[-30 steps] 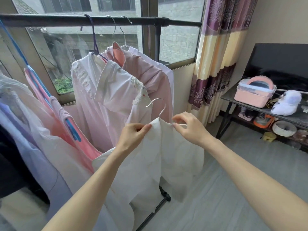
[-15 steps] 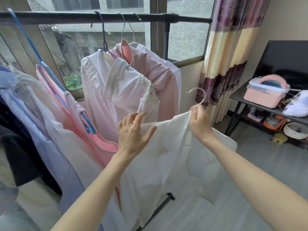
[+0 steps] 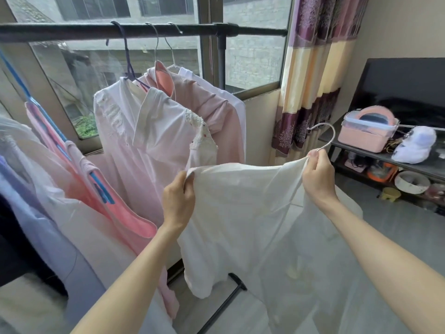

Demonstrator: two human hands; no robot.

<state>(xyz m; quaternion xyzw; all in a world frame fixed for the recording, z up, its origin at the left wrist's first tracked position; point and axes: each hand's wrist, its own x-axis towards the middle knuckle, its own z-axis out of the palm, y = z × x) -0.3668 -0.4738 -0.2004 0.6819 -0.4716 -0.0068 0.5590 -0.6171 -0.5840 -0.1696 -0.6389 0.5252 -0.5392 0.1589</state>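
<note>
Directly behind the held white garment, hung shirts crowd the rail.

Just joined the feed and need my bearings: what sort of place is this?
Probably a room in a home, at a laundry corner: a black clothes rail full of hung garments stands before a window, a patterned curtain hangs beside it, and a low shelf holds a pink box.
</note>
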